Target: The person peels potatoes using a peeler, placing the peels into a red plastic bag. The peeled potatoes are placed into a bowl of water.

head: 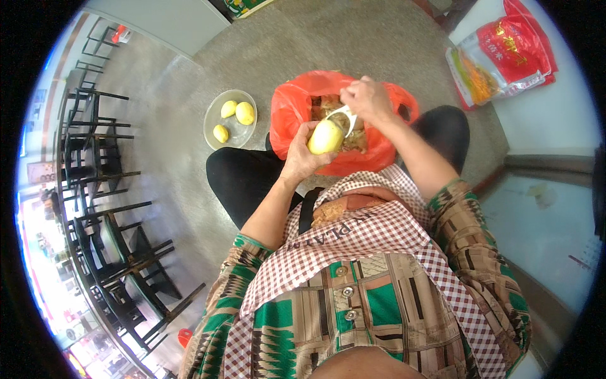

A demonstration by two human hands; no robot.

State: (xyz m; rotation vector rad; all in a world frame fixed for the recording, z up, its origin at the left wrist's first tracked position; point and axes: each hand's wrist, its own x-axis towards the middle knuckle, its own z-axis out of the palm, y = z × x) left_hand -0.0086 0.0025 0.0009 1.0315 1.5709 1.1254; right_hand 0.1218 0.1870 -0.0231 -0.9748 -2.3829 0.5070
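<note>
My left hand (303,154) holds a pale yellow peeled potato (326,137) over a red plastic bag (296,102). In my right hand (368,100) is a white Y-shaped peeler (351,118), its head at the upper end of the potato. A darker patch shows at that end. Below both hands the bag gapes, with brownish peelings or unpeeled potatoes (326,104) inside; I cannot tell which. Left of the bag, a clear plastic bowl (241,135) on the floor contains several yellow peeled potatoes (245,113).
My bent knees in black trousers flank the bag. A red and white printed packet (509,57) rests at the upper right beside a white surface. Black chairs (99,156) line the left side. A glass-topped surface (539,227) is close on my right. The floor (180,189) is grey.
</note>
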